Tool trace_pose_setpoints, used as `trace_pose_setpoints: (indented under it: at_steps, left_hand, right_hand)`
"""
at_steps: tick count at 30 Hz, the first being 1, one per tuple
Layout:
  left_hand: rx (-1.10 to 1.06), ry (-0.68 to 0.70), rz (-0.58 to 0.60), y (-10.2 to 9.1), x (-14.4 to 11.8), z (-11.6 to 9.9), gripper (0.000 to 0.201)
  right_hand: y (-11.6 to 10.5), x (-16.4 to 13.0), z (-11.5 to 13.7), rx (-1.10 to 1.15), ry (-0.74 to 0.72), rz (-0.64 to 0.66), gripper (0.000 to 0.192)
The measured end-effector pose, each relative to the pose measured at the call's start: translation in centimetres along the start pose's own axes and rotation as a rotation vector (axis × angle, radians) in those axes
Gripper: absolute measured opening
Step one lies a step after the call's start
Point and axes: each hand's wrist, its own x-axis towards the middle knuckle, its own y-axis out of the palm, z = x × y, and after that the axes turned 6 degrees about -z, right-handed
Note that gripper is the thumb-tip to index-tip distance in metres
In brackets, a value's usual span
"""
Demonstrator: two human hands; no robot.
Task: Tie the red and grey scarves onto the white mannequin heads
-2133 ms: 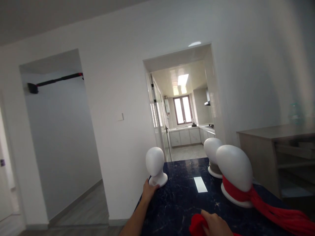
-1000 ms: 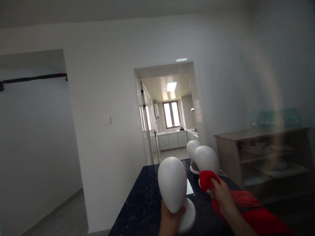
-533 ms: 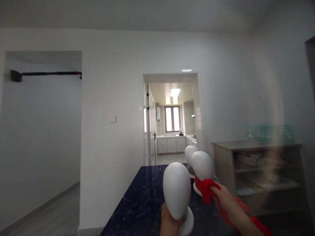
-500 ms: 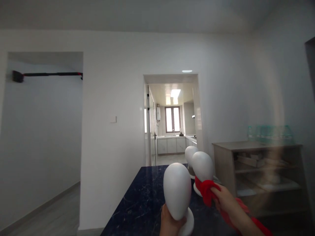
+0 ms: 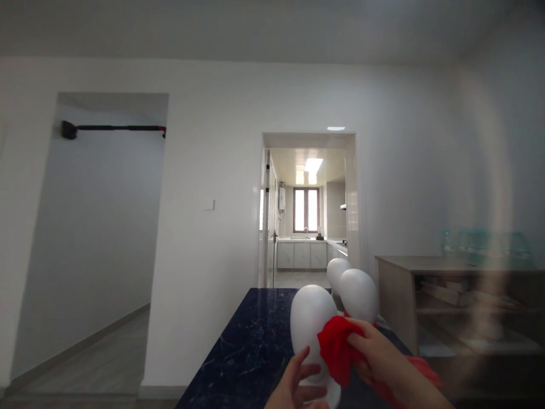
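The nearest white mannequin head (image 5: 313,309) stands upright on a round base on the dark table. My left hand (image 5: 298,383) is beside its lower part, fingers spread and apart. In my right hand (image 5: 370,352) a soft red cloth (image 5: 338,346) is pinched. Its front end hangs close against the right side of this head, and more red fabric shows beyond my right forearm. A second white mannequin head (image 5: 360,294) stands behind to the right, with a bit of red at its bottom. Farther back is a third white head (image 5: 338,272), partly covered by the second.
The dark blue marbled table (image 5: 242,346) stretches toward a doorway into a kitchen. On the right stands a wooden shelf unit (image 5: 394,295) with green-tinted bottles (image 5: 477,243) on top. A light wall (image 5: 213,255) is on the left.
My right hand has moved the red cloth from the second head to the nearest one. My left hand has let go of the nearest head's neck and spread its fingers. The view has shifted left.
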Motion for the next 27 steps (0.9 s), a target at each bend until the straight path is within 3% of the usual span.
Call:
trace_pose_setpoints:
  at_steps: [2, 4, 8, 10, 13, 18, 21, 24, 27]
  left_hand:
    - [-0.074, 0.012, 0.016, 1.4, 0.5, -1.1, 0.129]
    - [-0.082, 0.106, -0.019, 1.9, 0.7, -1.9, 0.124]
    - [0.012, 0.240, -0.148, 1.2, 0.2, -3.0, 0.054]
    - [0.002, 0.229, -0.186, 0.5, -0.2, -3.2, 0.043]
    - [-0.183, 0.135, -0.207, -0.2, -0.5, -3.1, 0.044]
    - [-0.526, -0.046, -0.123, 0.1, -0.9, -3.5, 0.038]
    - [-0.600, -0.113, -0.053, 0.2, -1.5, -4.5, 0.031]
    - [-0.611, -0.214, 0.105, -0.1, -2.1, -5.2, 0.060]
    - [-0.551, -0.183, 0.163, -0.4, -2.3, -5.4, 0.061]
  right_hand:
    - [2.3, -0.4, 1.0, -0.014, 0.002, 0.043, 0.048]
    - [4.1, -0.9, 1.5, -0.012, 0.004, 0.076, 0.042]
    - [6.2, -1.8, 1.3, 0.015, 0.036, 0.095, 0.040]
    - [6.4, -2.0, 1.0, -0.005, 0.074, 0.066, 0.044]
    - [6.4, -2.3, 0.6, 0.008, 0.098, 0.085, 0.045]
    - [6.4, -2.8, 0.4, 0.005, 0.017, 0.145, 0.047]
    - [6.6, -2.9, 0.4, -0.035, 0.010, 0.214, 0.052]
    - [6.8, -2.9, 0.6, -0.070, -0.016, 0.274, 0.058]
    - [6.8, -3.1, 0.8, -0.052, 0.019, 0.245, 0.057]
